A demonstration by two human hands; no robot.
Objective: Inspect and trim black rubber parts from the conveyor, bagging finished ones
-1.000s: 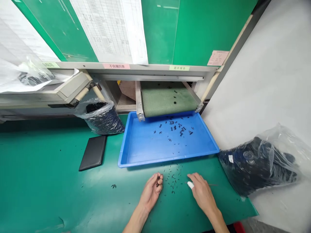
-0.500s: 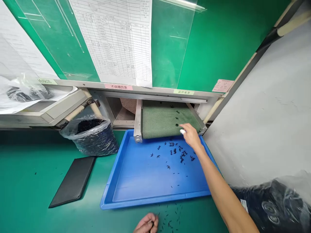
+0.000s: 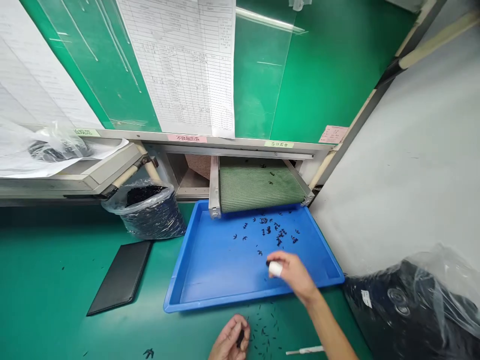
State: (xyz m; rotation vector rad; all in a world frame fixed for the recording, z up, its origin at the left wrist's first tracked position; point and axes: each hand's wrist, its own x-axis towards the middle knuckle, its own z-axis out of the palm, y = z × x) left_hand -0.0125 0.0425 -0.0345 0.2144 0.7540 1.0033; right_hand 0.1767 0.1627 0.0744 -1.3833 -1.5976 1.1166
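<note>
From here I see the right hand (image 3: 294, 276) pinched closed just above the blue plastic tray (image 3: 173, 282), a white finger cot (image 3: 275, 269) on one finger; whether it grips a small black part (image 3: 268, 263) I cannot quite tell. The left hand (image 3: 228, 341) is curled around a dark piece (image 3: 240, 338) at the near edge of the green mat (image 3: 48, 300). More black parts (image 3: 270, 232) lie scattered in the tray's far half. A loose pinch could drop a piece among them, and a careless forearm could sweep the strewn parts (image 3: 265, 332) on the mat aside
</note>
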